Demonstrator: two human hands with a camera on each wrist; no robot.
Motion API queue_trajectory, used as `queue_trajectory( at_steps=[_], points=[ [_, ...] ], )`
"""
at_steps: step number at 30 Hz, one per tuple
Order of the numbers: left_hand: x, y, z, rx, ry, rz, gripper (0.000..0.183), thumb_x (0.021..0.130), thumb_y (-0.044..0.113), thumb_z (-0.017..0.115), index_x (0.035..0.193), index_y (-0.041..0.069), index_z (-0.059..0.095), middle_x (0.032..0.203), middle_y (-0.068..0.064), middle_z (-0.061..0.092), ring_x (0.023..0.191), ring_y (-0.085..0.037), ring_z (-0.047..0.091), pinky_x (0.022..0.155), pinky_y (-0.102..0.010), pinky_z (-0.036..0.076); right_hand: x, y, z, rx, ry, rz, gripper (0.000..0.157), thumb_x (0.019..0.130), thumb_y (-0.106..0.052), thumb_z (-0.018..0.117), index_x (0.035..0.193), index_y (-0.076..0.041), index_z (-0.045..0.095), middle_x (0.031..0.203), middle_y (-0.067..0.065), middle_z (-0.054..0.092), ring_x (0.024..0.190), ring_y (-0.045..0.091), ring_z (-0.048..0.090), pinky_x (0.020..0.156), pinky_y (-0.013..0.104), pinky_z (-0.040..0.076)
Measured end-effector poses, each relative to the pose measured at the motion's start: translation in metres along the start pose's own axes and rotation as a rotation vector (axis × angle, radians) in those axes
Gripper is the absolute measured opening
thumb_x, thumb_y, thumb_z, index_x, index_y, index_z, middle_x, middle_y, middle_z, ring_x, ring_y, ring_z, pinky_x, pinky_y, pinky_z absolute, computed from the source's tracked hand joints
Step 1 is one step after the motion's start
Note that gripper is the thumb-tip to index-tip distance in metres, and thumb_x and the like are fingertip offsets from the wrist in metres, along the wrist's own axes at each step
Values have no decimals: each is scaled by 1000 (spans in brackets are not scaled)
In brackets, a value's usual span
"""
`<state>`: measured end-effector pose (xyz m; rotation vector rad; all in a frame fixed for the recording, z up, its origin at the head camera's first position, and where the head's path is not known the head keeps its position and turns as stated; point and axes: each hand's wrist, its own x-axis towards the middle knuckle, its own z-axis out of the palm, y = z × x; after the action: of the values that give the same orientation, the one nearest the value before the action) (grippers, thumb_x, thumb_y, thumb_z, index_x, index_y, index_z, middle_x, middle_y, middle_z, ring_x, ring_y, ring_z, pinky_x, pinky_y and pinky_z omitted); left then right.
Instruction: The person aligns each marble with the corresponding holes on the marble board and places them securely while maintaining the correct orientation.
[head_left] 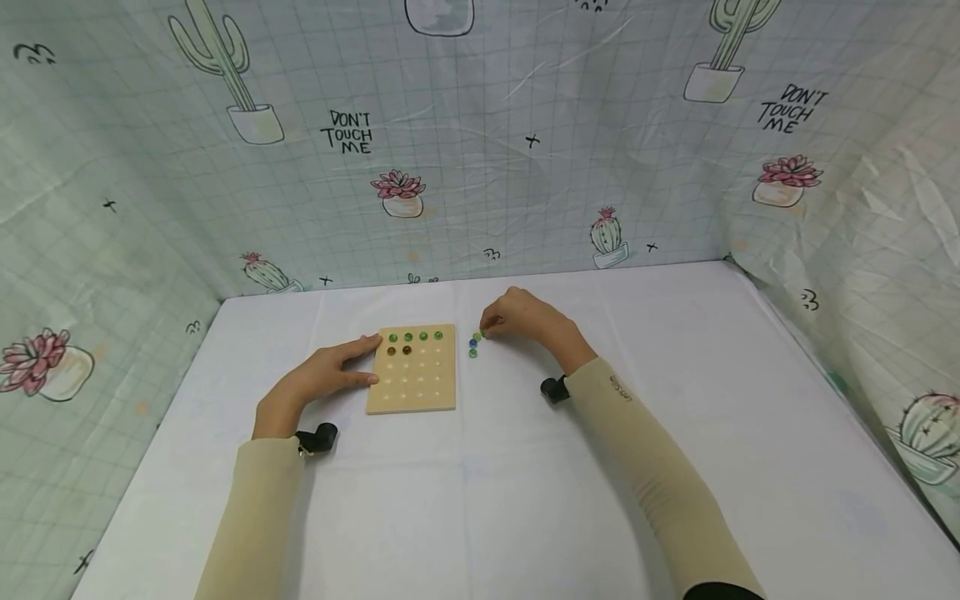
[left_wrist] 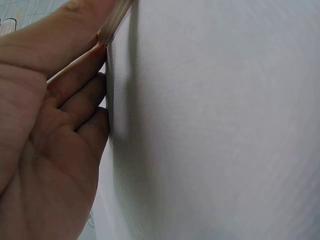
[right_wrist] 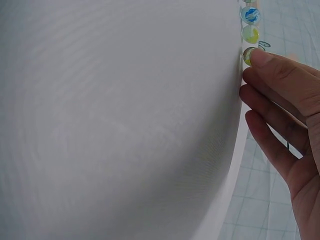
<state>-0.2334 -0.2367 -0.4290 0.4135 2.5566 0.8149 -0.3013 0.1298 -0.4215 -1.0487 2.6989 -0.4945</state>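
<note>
A square wooden board with rows of shallow hollows lies on the white table. Several green marbles fill hollows along its far row, and two dark amber marbles sit in the row below. My left hand touches the board's left edge with thumb and forefinger spread; in the left wrist view its fingers look fairly straight. To the right of the board, my right hand pinches a green-yellow marble between thumb and fingers. A blue marble and a yellow-green marble lie close by.
Another green marble lies at the near end of the loose group. A patterned cloth with cactus drawings hangs behind the white table and along both sides.
</note>
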Motion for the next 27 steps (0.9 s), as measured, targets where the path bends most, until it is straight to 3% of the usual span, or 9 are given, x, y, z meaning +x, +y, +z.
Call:
queue_trajectory(
  at_steps=[27],
  points=[
    [1,-2,0,15,0,-8,86,91,42,75,161,19,31,167,-14,22,155,-38,17,123,-59,16,-3,-5,-7,-1,62,-48,15,94,-18,75,106,-12,81,102,-2,78,95,12,73,87,25,57]
  ],
)
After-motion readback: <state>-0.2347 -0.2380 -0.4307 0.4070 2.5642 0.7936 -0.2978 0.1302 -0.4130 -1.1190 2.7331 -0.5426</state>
